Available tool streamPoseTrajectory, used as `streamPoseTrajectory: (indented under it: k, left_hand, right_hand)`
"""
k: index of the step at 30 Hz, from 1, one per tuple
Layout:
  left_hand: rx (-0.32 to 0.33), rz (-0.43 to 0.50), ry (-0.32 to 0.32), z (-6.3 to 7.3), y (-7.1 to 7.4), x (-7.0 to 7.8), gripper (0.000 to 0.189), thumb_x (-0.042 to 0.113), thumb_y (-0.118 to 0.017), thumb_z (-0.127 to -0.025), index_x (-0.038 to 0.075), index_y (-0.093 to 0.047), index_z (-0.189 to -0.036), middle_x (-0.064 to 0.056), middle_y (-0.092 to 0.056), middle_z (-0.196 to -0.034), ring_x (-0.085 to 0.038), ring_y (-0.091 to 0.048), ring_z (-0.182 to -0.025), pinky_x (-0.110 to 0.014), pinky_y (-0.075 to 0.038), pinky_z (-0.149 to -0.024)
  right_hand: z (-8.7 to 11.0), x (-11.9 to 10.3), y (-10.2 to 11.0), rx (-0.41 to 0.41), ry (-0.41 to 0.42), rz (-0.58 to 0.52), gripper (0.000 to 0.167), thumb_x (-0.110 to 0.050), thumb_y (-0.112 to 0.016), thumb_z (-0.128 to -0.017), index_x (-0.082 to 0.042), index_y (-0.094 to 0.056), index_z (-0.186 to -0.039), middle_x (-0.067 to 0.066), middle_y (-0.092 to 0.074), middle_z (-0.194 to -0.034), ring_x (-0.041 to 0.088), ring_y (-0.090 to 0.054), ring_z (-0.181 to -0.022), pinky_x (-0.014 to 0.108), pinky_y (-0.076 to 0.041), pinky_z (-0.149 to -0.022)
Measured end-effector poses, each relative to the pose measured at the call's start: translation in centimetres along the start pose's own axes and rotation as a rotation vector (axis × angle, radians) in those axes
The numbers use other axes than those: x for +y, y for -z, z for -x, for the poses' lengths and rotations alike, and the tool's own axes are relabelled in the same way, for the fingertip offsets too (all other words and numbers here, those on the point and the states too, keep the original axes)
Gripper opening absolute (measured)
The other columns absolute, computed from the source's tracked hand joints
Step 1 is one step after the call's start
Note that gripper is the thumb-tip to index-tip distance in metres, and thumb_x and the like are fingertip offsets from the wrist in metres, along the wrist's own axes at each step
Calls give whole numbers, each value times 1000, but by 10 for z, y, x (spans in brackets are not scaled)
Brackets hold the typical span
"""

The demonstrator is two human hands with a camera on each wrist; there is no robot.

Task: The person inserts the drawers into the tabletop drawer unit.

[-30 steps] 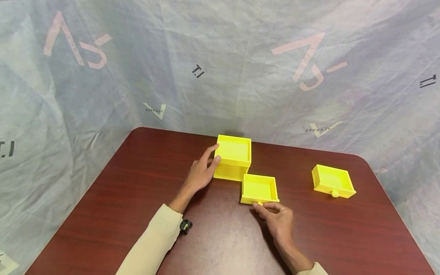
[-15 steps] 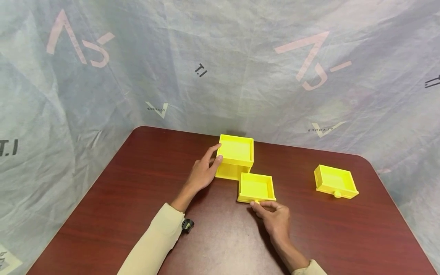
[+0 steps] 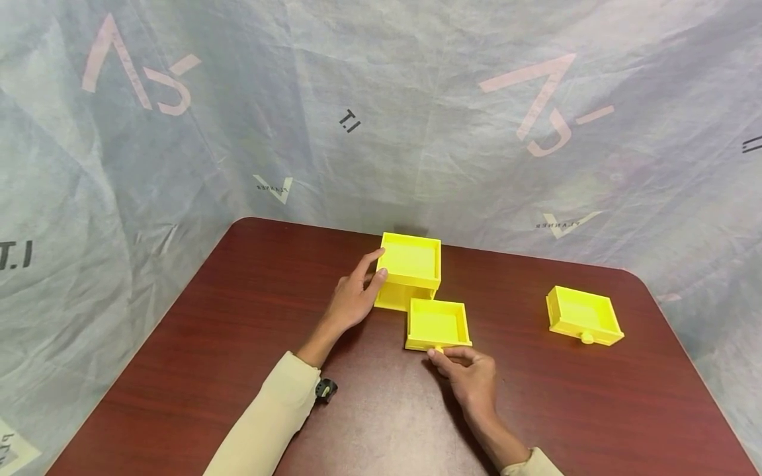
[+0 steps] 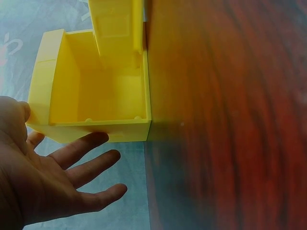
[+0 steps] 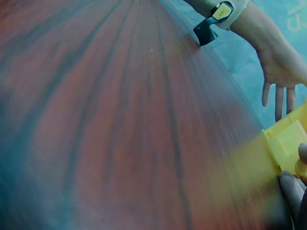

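Observation:
A yellow drawer cabinet (image 3: 409,258) with a recessed top and a hollow front stands near the table's back edge. My left hand (image 3: 351,297) touches its left side, thumb and index finger against the wall. In the left wrist view the other fingers stretch out straight beside the cabinet's hollow (image 4: 105,93). My right hand (image 3: 473,380) pinches the round knob of a yellow drawer (image 3: 437,322). This drawer lies on the table in front of the cabinet, offset to the right, its back left corner overlapping the cabinet's front in the head view.
A second yellow drawer (image 3: 585,313) with a round knob lies on the table's right side. The dark red wooden table (image 3: 238,317) has rounded back corners. Grey printed sheeting (image 3: 381,119) hangs behind it. A black strap device (image 3: 325,390) sits at the left wrist.
My right hand has slid the pinched drawer a little to the left, further in front of the cabinet. My left hand keeps its place on the cabinet. The head view has shifted slightly.

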State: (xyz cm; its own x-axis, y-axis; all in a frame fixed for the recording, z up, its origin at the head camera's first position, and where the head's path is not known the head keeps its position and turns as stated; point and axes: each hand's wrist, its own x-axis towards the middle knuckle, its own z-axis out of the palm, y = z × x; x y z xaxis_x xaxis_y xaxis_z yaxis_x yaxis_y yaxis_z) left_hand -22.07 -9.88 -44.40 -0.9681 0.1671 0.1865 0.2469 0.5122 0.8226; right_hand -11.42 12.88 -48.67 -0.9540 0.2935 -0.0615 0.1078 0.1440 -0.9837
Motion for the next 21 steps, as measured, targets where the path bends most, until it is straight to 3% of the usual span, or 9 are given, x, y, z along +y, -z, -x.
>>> streamPoseTrajectory:
  k: [14, 21]
  left_hand:
    - [-4, 0, 9, 3, -1, -1, 53, 58, -41, -102, 46, -31, -153, -9, -63, -134, -28, -62, -119, -58, -47, -91]
    - [0, -2, -9, 2, -1, -1, 52, 58, -40, -103, 45, -32, -153, -10, -62, -134, -29, -62, -119, -57, -48, -89]
  right_hand:
    - [1, 0, -5, -19, 0, 20, 24, -9, -89, -74, 7, -76, -87, 16, -74, -80, 11, -71, -64, 23, -54, -59]
    - [0, 1, -11, -32, -14, 2, 22, -7, -88, -75, 6, -75, -86, 15, -74, -78, 17, -71, -64, 26, -55, -58]
